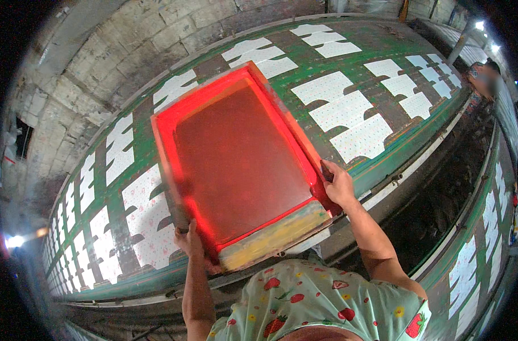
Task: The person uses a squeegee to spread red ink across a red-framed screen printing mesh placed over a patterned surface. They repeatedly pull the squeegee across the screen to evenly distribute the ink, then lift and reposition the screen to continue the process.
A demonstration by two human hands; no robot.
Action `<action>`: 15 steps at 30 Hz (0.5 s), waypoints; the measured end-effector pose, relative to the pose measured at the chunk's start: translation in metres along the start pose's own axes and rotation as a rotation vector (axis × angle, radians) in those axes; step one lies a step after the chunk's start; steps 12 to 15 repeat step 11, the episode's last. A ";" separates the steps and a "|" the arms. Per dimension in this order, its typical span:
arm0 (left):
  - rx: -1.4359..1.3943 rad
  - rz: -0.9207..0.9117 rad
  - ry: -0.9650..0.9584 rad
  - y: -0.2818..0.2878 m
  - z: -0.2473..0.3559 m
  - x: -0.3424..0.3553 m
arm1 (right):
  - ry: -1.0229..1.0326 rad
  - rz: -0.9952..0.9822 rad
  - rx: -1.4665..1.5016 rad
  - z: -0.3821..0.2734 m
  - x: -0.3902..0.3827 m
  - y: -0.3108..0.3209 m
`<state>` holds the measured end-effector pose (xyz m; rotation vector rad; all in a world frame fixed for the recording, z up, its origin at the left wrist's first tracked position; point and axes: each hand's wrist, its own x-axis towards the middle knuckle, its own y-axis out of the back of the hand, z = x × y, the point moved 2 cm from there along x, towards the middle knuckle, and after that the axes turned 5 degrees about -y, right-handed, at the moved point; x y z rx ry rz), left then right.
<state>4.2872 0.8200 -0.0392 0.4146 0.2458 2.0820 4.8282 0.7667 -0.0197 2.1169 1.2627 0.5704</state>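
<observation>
A silk-screen printing frame point(236, 153), with dark red mesh and bright red ink along its inner edges, is held tilted over the long green table. My left hand point(188, 238) is closed on the frame's left side near its lower corner, where a dark grip shows. On the opposite side my right hand point(338, 186) is wrapped round another dark grip. White cut fabric pieces point(148, 219) with small pink prints lie left of the frame, and more pieces point(341, 108) with fine dots lie to its right. The frame hides part of the table beneath it.
The green table point(378, 54) bears rows of pieces along its length, with a metal rail point(395, 182) along its near edge. A block wall point(128, 45) stands behind. Another person point(483, 82) is at the far right, near a second table point(441, 287) with white pieces.
</observation>
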 end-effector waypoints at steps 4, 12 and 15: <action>0.028 -0.041 -0.001 -0.003 -0.002 0.000 | -0.016 -0.027 -0.078 -0.010 -0.010 0.009; -0.030 -0.069 0.047 -0.006 -0.071 0.015 | 0.736 -0.325 -0.121 -0.086 -0.092 0.012; -0.030 -0.069 0.047 -0.006 -0.071 0.015 | 0.736 -0.325 -0.121 -0.086 -0.092 0.012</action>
